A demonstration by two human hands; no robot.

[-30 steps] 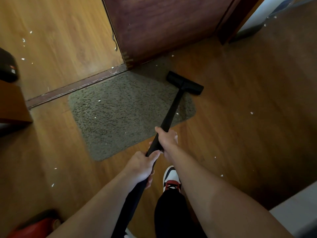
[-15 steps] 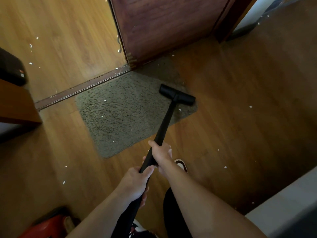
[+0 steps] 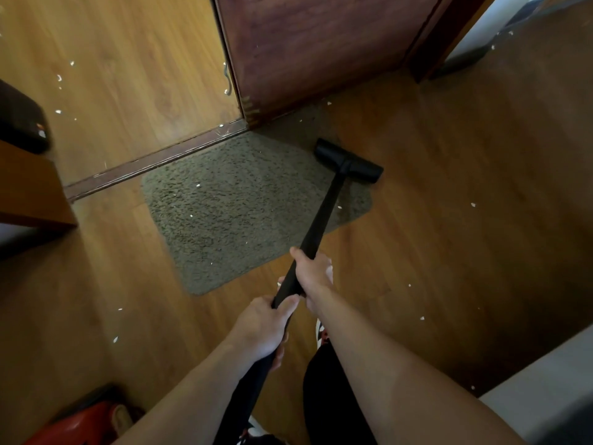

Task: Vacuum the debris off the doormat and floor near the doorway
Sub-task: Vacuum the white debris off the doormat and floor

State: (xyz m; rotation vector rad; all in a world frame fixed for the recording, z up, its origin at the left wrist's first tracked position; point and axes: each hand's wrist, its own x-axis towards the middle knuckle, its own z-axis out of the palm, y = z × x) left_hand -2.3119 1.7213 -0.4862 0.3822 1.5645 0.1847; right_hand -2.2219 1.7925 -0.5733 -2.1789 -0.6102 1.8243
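the wooden floor holds a grey doormat against the threshold; the black vacuum wand slants over its right side to the nozzle, seemingly on the mat's far corner. right hand and left hand both clench the wand; white debris dots the mat.

The wand passes behind the left hand and forearm, then runs out of the bottom edge, so its upper end is unseen. The right hand wraps it from above, with its fingers mostly tucked underneath. A shoe shows only as a sliver behind the right forearm. In the bottom-left corner a red object is blurred and cropped, possibly the vacuum's body. A dark object is cut off by the left edge. The doormat has its far corner in shadow by the door, whose top is cropped. The white specks are too small to identify.
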